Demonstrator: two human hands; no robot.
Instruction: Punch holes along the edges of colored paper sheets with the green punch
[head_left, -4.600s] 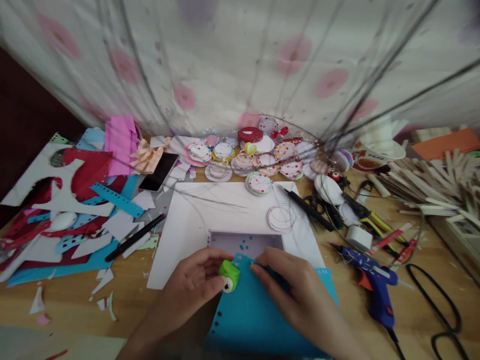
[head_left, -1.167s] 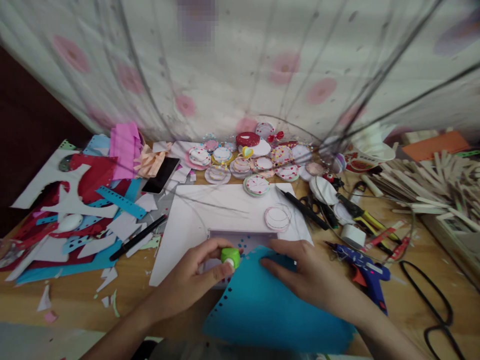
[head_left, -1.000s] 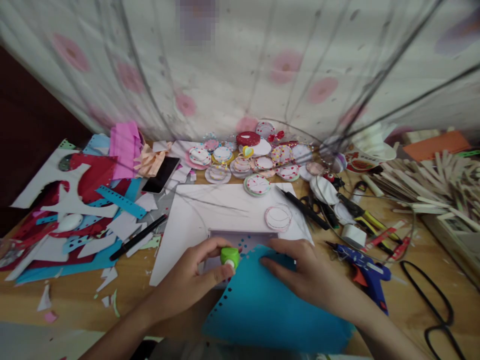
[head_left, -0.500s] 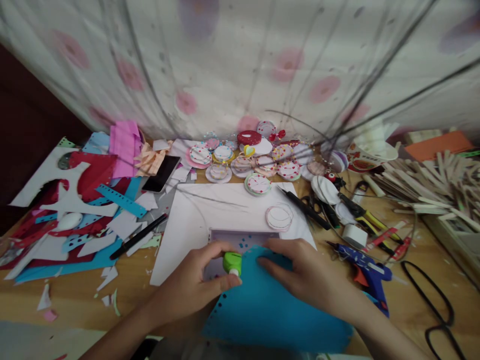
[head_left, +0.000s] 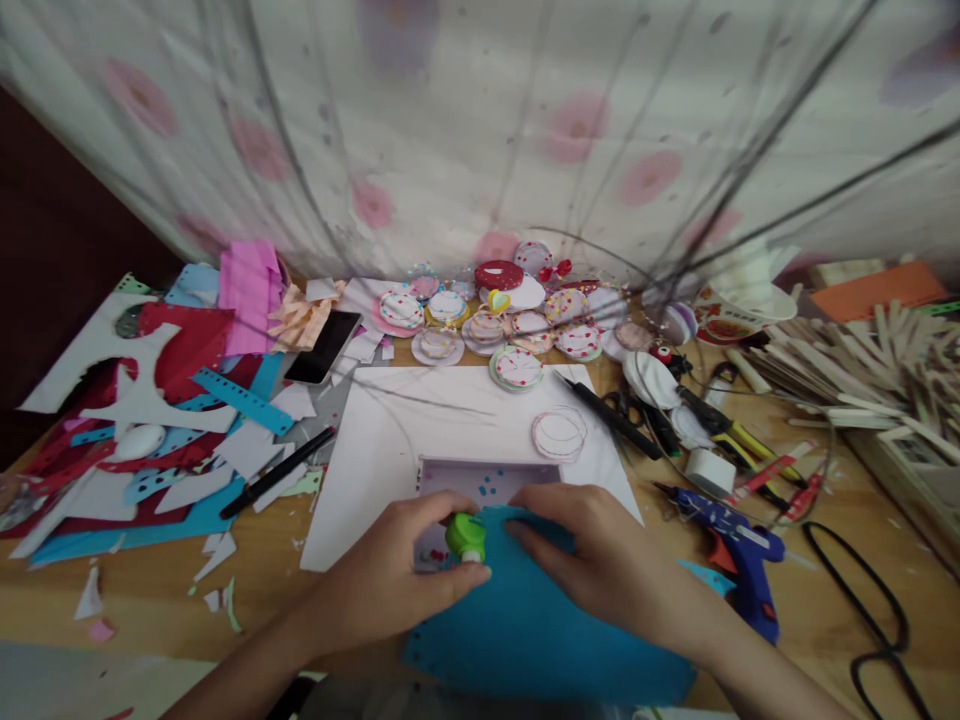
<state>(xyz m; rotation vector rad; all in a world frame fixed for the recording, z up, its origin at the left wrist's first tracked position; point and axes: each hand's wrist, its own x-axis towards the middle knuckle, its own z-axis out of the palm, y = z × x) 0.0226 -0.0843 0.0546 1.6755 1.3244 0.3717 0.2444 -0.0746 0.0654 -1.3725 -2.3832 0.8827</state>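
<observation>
Between the thumb and fingers of my left hand [head_left: 401, 580] is a small green hole punch [head_left: 466, 536], set at the far left edge of a blue sheet [head_left: 540, 635]. My right hand [head_left: 611, 555] pinches that sheet near its far edge. A row of small punched holes runs along the sheet's left side. Beyond and partly under my hands lies a shallow pale box [head_left: 491, 463], with small blue bits and a few red ones inside. The white sheet [head_left: 450, 410] around the box carries a loose round paper disc [head_left: 559, 434].
Coloured paper scraps [head_left: 180, 420], a black pen [head_left: 277, 472] and a phone [head_left: 324, 347] lie left. Decorated paper discs [head_left: 517, 368] cluster at the back. On the right are a blue glue gun [head_left: 720, 525], yellow-handled pliers [head_left: 731, 440], black scissors [head_left: 634, 408] and wooden sticks [head_left: 885, 360].
Both hands have shifted slightly with the blue sheet, whose far edge now sits a little nearer to me. My left hand keeps hold of the punch.
</observation>
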